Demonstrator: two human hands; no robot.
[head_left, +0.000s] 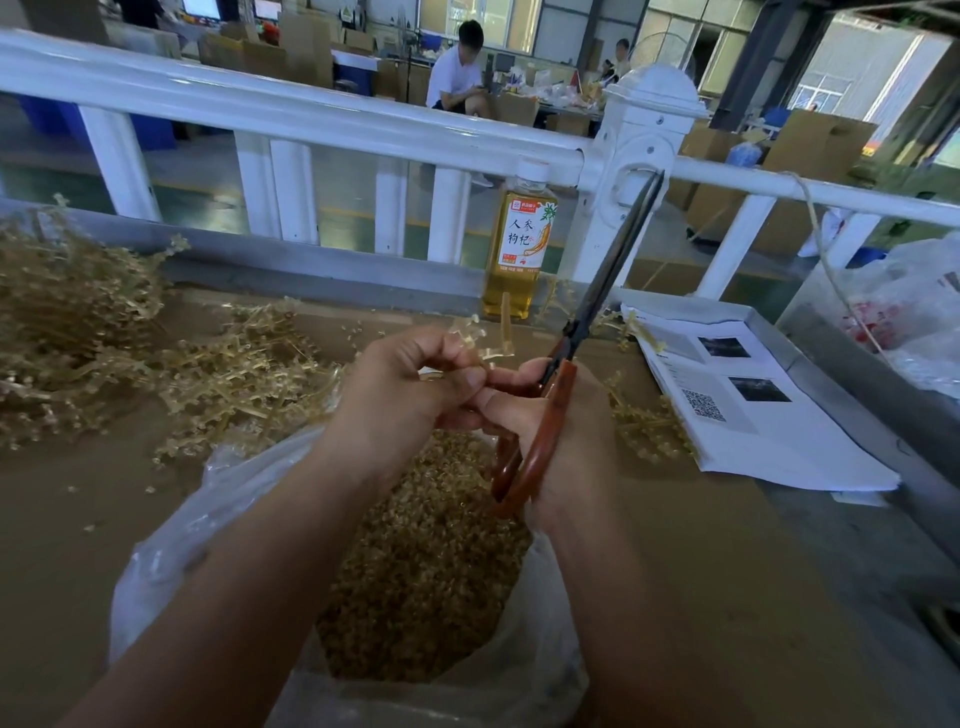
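Left forearm and right forearm angle inward to meet: the left grip pinches thumb against fingertips; the right grip, touching it, has fingers curled tight, thumb pointing leftward.

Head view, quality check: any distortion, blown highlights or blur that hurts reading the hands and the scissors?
Head view: wide-angle bend bows the railing; head view: windows at upper right are blown out, the tabletop dim and brownish; head view: left hand, its plastic piece, right hand and scissors read sharp, only the hall behind is soft.
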